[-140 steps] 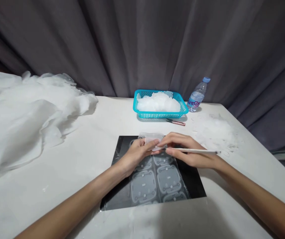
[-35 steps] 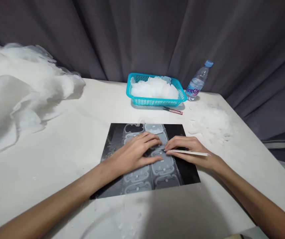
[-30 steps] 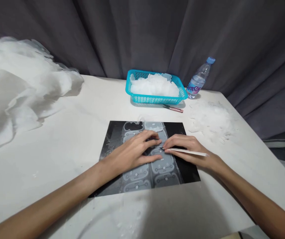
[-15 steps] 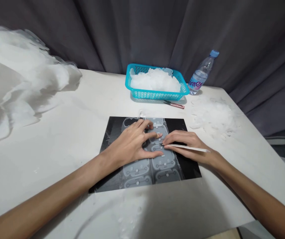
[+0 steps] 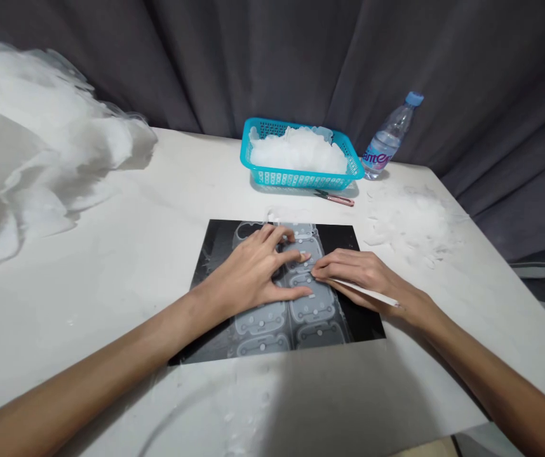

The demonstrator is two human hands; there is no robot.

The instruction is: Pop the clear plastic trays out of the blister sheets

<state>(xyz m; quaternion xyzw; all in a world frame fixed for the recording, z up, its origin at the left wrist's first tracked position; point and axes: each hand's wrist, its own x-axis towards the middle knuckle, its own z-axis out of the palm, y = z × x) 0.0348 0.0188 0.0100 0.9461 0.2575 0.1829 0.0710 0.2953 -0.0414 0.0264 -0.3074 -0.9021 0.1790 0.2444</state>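
A black mat [image 5: 215,254] lies on the white table, and on it a translucent sheet of rounded die-cut shapes [image 5: 301,308]. My left hand [image 5: 253,273] lies flat on the sheet with its fingers spread, pressing it down. My right hand [image 5: 363,276] is closed on a thin white stick [image 5: 368,292], held like a pen. The stick's tip touches the sheet just right of my left fingertips.
A turquoise basket [image 5: 301,178] heaped with white pieces stands at the back, a pink-handled tool [image 5: 336,198] in front of it. A water bottle [image 5: 391,136] stands to its right. White scraps [image 5: 415,222] lie at right. A big heap of white film [image 5: 29,152] fills the left.
Earlier both hands held a white piece at the mat's far edge. Since then my left hand has flattened on the sheet and crept slightly farther; the stick's tip stays at the sheet.
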